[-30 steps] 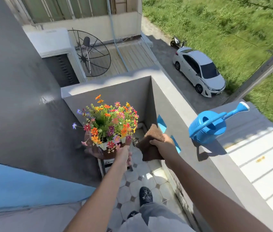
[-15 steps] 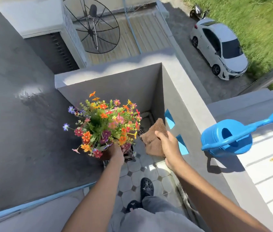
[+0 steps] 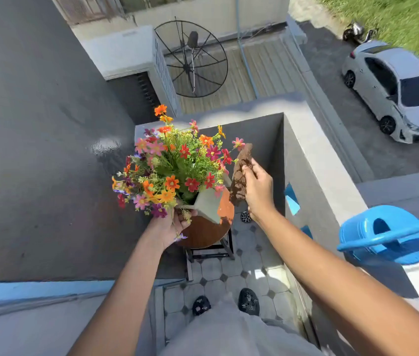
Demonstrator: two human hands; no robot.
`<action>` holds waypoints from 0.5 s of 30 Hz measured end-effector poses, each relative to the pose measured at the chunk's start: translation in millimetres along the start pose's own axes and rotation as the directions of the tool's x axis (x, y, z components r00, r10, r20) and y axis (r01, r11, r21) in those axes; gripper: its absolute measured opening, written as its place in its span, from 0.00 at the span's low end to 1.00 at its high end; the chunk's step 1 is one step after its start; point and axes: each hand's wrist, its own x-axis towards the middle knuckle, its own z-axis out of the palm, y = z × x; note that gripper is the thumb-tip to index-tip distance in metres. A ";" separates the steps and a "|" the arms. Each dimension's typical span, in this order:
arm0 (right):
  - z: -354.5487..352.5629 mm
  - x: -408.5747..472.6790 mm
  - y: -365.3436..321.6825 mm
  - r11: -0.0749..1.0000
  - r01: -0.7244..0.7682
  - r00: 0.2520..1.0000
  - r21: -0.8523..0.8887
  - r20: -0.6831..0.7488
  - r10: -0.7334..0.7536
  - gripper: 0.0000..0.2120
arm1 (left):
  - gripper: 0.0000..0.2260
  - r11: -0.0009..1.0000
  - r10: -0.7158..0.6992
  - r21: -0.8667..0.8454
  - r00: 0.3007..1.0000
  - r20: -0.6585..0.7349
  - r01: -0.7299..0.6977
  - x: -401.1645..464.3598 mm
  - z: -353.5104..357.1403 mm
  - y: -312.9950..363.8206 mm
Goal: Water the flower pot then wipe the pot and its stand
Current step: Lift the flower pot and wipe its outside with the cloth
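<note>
Tiled balcony, grey walls; blue can (image 3: 385,233) on the right ledge. My left hand (image 3: 169,228) grips the tilted flower pot (image 3: 207,205) above the round stand (image 3: 204,231). My right hand (image 3: 258,188) pinches a brown cloth (image 3: 240,176) just right of the flowers (image 3: 175,165).

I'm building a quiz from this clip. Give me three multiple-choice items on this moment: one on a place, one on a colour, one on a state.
1. Where does the watering can stand?
A. on the ledge
B. on the floor tiles
C. on the stand

2. What colour is the cloth?
A. white
B. brown
C. green

3. What is the left hand doing?
A. hanging idle
B. gripping the flower pot
C. holding the cloth

Answers: 1 A, it rests atop the wall; 2 B, brown in the right hand; 3 B, fingers wrap its rim.
</note>
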 end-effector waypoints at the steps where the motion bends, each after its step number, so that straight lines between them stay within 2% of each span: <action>1: 6.8 2.5 -14.7 0.997 0.056 0.997 -0.046 0.050 -0.054 0.19 | 0.11 0.999 -0.004 0.043 1.000 0.022 0.003 -11.4 2.8 10.4; 3: 18.5 0.0 -30.5 0.950 0.192 0.975 -0.246 0.159 -0.156 0.19 | 0.10 0.999 -0.002 0.049 0.998 0.067 -0.001 -35.5 9.8 27.1; 5: 24.5 -13.6 -34.0 0.938 0.228 0.957 -0.260 0.238 -0.167 0.20 | 0.12 0.999 0.008 0.036 0.995 0.097 -0.011 -53.6 15.5 39.5; 6: 28.3 -20.2 -30.2 0.885 0.314 0.935 -0.344 0.274 -0.225 0.21 | 0.14 0.999 0.015 0.026 0.993 0.113 -0.018 -59.9 19.0 45.0; 7: 31.9 -36.3 -33.1 0.860 0.323 0.925 -0.394 0.326 -0.198 0.22 | 0.14 1.000 0.023 0.006 0.993 0.115 -0.024 -64.7 22.4 50.0; 9: 45.7 -57.9 -38.4 0.801 0.472 0.882 -0.369 0.209 -0.423 0.20 | 0.14 0.998 0.051 -0.051 0.992 0.119 -0.046 -68.6 28.0 60.3; 10: 52.8 -71.2 -38.0 0.736 0.589 0.804 -0.335 0.143 -0.578 0.18 | 0.13 0.995 0.073 -0.082 0.991 0.111 -0.064 -70.0 30.2 65.3; 12: 66.4 -94.5 -44.3 0.666 0.678 0.732 -0.310 0.211 -0.648 0.15 | 0.11 0.988 0.136 -0.089 0.987 0.082 -0.129 -74.6 35.2 75.3; 15: 62.8 -93.8 -57.1 0.652 0.672 0.740 -0.352 0.287 -0.608 0.12 | 0.12 0.981 0.189 -0.071 0.977 0.100 -0.183 -83.3 38.2 87.8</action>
